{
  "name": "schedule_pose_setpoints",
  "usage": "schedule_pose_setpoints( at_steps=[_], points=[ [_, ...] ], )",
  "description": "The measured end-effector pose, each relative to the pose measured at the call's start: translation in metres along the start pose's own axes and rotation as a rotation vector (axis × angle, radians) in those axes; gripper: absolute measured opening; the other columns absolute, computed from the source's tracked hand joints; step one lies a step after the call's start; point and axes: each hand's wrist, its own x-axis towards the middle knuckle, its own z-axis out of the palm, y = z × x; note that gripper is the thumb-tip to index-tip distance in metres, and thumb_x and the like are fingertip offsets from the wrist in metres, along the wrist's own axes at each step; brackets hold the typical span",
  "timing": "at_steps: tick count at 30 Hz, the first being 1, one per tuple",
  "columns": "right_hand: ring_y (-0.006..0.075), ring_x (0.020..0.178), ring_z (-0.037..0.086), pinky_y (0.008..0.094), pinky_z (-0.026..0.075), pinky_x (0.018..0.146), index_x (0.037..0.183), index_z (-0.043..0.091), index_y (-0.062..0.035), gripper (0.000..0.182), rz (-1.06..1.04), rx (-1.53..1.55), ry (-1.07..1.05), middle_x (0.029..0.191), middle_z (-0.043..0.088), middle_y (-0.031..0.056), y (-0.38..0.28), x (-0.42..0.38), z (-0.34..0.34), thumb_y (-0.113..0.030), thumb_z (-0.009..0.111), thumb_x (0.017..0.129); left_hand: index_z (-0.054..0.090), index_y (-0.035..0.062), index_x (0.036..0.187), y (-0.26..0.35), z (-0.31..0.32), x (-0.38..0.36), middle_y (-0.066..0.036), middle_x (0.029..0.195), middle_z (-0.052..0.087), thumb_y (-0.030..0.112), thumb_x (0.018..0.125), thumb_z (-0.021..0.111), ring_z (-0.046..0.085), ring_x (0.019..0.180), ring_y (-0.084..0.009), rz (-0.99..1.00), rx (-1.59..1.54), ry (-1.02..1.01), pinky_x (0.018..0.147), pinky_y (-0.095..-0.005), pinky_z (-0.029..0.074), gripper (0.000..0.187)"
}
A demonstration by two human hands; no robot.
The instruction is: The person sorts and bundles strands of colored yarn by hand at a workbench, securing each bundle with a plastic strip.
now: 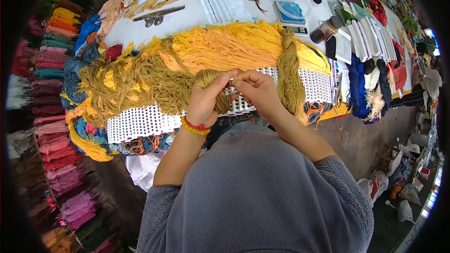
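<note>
At the table's near edge, my left hand [206, 94] is closed around a bundle of olive yarn [205, 78]. My right hand [258, 93] faces it, thumb and fingers pinched on thin strands of the same yarn. The fingertips of both hands nearly meet. Loose olive yarn [145, 82] spreads to the left of my hands, and an olive skein [289, 72] hangs over the edge on the right. Behind them lie yellow and peach yarn [225, 44]. White cards with rows of dark dots [143, 124] lie under the yarn.
Farther back are a printed sheet [225, 7], a metal clip bar [158, 15], a scale with a clear dish [291, 7] and a dark jar [326, 29]. Blue, white and red yarn hangs at right. Coloured skeins [51, 65] are stacked along the left; bags [375, 185] sit on the floor.
</note>
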Motion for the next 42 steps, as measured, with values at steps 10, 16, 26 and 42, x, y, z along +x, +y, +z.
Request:
schedule_pose_setpoints(
  at_steps=[10, 16, 26, 42],
  points=[
    [-0.0006, 0.043, 0.036, 0.0147, 0.025, 0.039, 0.082, 0.059, -0.0045, 0.010, 0.045, -0.085, 0.031, 0.060, 0.056, -0.0018, 0.002, 0.002, 0.004, -0.014, 0.057, 0.081, 0.060, -0.0029, 0.094, -0.013, -0.001, 0.006, -0.009, 0.096, 0.060, 0.010, 0.083, 0.055, 0.057, 0.080, -0.0137, 0.175, 0.109, 0.050, 0.065, -0.0248, 0.048, 0.018],
    [0.0011, 0.044, 0.037, 0.0163, 0.026, 0.039, 0.082, 0.059, -0.0040, 0.008, 0.054, 0.016, 0.081, 0.056, 0.049, -0.0045, 0.001, 0.003, 0.006, -0.011, 0.059, 0.078, 0.060, -0.0035, 0.092, -0.018, -0.005, 0.009, -0.011, 0.094, 0.061, 0.010, 0.083, 0.055, 0.057, 0.079, -0.0145, 0.305, 0.151, 0.038, 0.072, -0.0276, 0.046, 0.017],
    [0.0067, 0.043, 0.029, 0.0219, 0.026, 0.040, 0.100, 0.051, -0.0051, 0.030, 0.284, 0.929, -0.519, 0.051, 0.033, -0.0016, -0.006, 0.005, -0.028, -0.026, 0.036, 0.086, 0.052, 0.0000, 0.105, -0.004, -0.024, 0.006, -0.012, 0.104, 0.056, 0.038, 0.093, 0.024, 0.056, 0.077, -0.0164, 0.025, -0.220, -0.147, 0.073, -0.0324, 0.046, 0.049],
    [0.0060, 0.058, 0.050, 0.0188, 0.041, 0.051, 0.089, 0.059, -0.0004, 0.014, 0.117, -0.137, -0.123, 0.074, 0.057, 0.0008, 0.000, 0.005, 0.002, -0.011, 0.057, 0.080, 0.044, -0.0008, 0.120, -0.008, -0.009, -0.008, -0.007, 0.107, 0.054, 0.041, 0.092, 0.027, 0.053, 0.089, -0.0126, -0.051, -0.039, -0.178, 0.074, -0.0254, 0.046, 0.053]
  ],
)
